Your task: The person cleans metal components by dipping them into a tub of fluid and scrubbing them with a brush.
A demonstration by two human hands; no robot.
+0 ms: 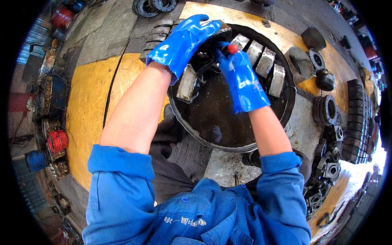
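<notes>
A round black basin (196,136) of dark liquid stands before me, with pale metal blocks (265,62) in it along the far right side. Another metal block (187,83) leans at the basin's left side. My left hand (190,34), in a blue rubber glove, grips a dark, wet metal block (222,32) at the far rim. Close beside it, my right hand (237,69), gloved alike, is closed around a tool with a red end (232,49). The tool's working end is hidden among the dark parts.
Ribbed metal blocks (158,34) lie beyond the basin's left side. To its right are a wide metal ring (301,63), a dark pot-like part (325,79) and stacked rings (325,109). Various metal parts (328,169) crowd the right floor. A red drum (57,141) lies far left.
</notes>
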